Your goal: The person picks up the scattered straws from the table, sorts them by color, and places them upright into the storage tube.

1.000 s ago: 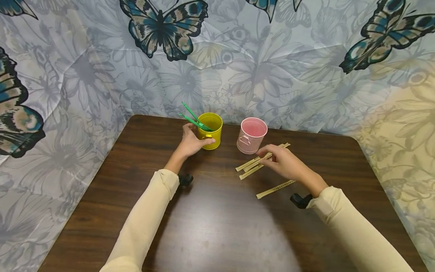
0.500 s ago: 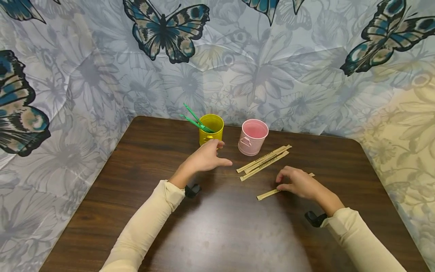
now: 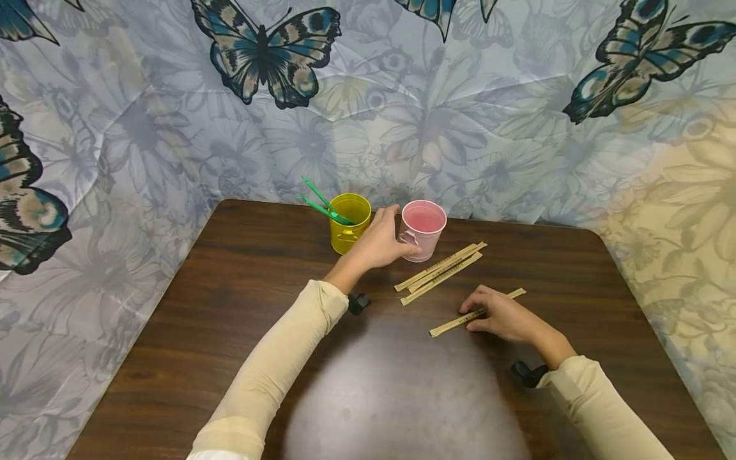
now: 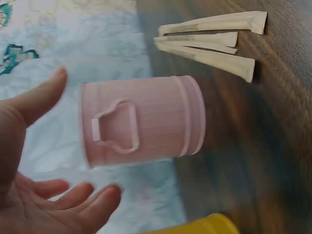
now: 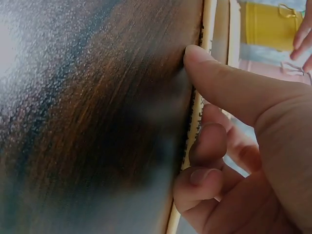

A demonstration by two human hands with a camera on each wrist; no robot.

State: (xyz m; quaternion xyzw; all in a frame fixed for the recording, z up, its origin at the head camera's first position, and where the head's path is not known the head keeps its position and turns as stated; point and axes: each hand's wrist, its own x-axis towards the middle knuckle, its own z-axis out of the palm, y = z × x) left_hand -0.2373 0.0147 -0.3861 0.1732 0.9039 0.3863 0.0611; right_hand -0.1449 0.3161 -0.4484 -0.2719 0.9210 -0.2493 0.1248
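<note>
My left hand (image 3: 379,241) reaches to the left side of a small pink bucket (image 3: 424,239), thumb and fingers spread apart. In the left wrist view the bucket (image 4: 156,122), with its small handle, shows between the spread thumb and fingers. Over on the right, my right hand (image 3: 503,314) has thumb and curled fingers on either side of a narrow, tan paper packet (image 3: 445,328) with printed letters, pinching it low over the table. The right wrist view has the packet (image 5: 196,119) running under the fingers, partly hidden by them.
Several similar paper packets (image 3: 439,273) lie side by side in front of the pink bucket. Left of it stands a yellow bucket (image 3: 347,237) holding slender green sticks (image 3: 323,207). Behind the brown table (image 3: 230,268) hangs a butterfly-patterned cloth (image 3: 345,140).
My left hand has moved right from the yellow bucket to the pink one. My right hand has come from the grouped packets down to the single packet, its fingers now around it.
</note>
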